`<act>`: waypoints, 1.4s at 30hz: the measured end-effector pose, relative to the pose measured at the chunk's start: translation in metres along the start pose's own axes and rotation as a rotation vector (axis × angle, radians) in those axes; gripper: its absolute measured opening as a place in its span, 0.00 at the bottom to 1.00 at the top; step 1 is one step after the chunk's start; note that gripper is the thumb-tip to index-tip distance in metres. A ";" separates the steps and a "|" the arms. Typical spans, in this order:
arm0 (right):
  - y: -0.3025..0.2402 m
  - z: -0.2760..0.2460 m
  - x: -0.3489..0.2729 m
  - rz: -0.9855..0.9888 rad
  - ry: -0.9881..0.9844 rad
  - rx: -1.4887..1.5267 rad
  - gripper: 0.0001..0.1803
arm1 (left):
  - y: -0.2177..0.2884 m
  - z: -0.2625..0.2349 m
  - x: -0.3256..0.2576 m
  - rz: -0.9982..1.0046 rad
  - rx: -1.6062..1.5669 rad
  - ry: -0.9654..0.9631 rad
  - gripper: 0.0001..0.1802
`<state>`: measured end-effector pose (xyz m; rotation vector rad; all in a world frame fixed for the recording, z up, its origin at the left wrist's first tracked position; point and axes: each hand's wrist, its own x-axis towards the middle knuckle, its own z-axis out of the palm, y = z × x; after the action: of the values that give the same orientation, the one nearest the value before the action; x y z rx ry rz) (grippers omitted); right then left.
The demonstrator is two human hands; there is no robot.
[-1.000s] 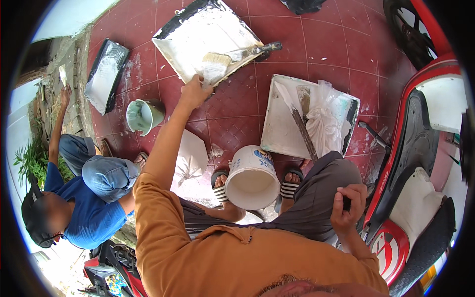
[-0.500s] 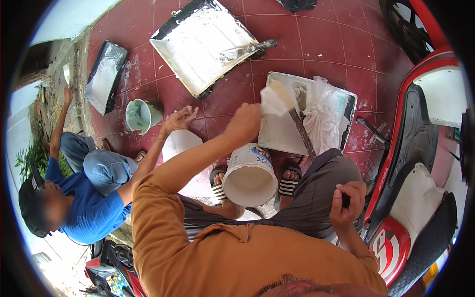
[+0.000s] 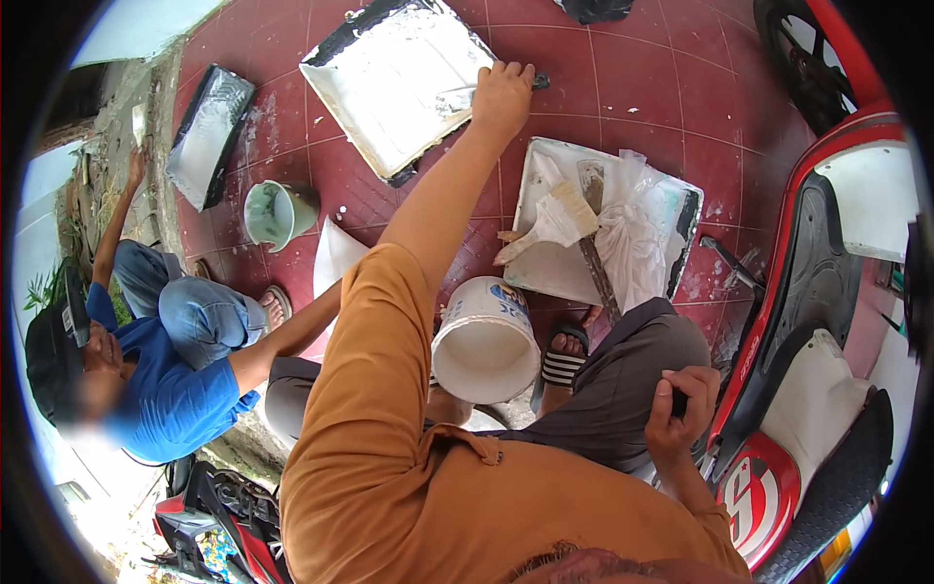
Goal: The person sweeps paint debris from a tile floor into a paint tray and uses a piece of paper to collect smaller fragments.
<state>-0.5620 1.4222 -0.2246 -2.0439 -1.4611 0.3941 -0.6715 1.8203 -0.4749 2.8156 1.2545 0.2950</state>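
Left hand (image 3: pixel 501 97) stretched far forward, fingers curled shut round the dark handle of a scraper (image 3: pixel 486 92) lying across the near edge of the big white paint tray (image 3: pixel 389 73); blade end sits on the tray's white-coated bottom, handle tip pokes out past the knuckles onto the red tiled floor (image 3: pixel 623 88). Right hand (image 3: pixel 681 409) back by the right knee, fingers closed round a small dark object, too hidden to tell what. Second tray (image 3: pixel 555 277) lies right of the left forearm, holding a wide paintbrush (image 3: pixel 559 219), a crumpled clear plastic bag (image 3: pixel 628 238) and a flat stick. White bucket (image 3: pixel 484 341) stands between the person's sandalled feet, just beside that tray. Small green pot (image 3: pixel 272 214) farther left on the tiles, near a dark tray (image 3: pixel 209 131) with white paint. Another person in a blue shirt (image 3: pixel 165 394) crouches at the left. Red scooter (image 3: pixel 827 321) along the right edge.
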 end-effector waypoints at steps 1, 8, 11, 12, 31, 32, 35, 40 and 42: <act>0.000 -0.001 0.000 0.006 -0.001 -0.010 0.07 | -0.001 0.000 0.000 0.003 -0.011 -0.001 0.22; 0.001 -0.002 0.003 0.032 0.004 -0.010 0.06 | 0.022 -0.071 -0.027 0.502 -0.153 0.153 0.24; -0.006 -0.001 0.010 0.020 -0.009 -0.015 0.06 | 0.041 -0.093 -0.068 0.720 -0.315 0.007 0.25; 0.002 0.005 0.009 0.012 -0.011 0.017 0.07 | 0.051 -0.090 -0.084 0.752 -0.340 -0.022 0.25; -0.044 -0.039 -0.007 0.166 -0.178 0.003 0.06 | -0.164 -0.007 -0.137 -1.427 -0.633 -0.003 0.42; -0.049 -0.045 -0.009 0.183 -0.203 -0.005 0.05 | -0.162 -0.016 -0.135 -1.363 -0.548 0.010 0.42; -0.063 -0.064 -0.016 0.238 -0.218 -0.010 0.05 | -0.140 -0.057 -0.112 -1.332 -0.534 0.112 0.39; -0.082 -0.089 -0.029 0.303 -0.256 0.046 0.03 | -0.105 -0.172 -0.106 -1.180 -0.462 0.268 0.36; -0.092 -0.099 -0.038 0.272 -0.278 0.047 0.03 | -0.089 -0.223 -0.124 -1.121 -0.466 0.326 0.34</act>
<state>-0.5903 1.3785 -0.0944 -2.2232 -1.3119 0.8450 -0.8602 1.7801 -0.2861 1.4048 2.1946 0.8147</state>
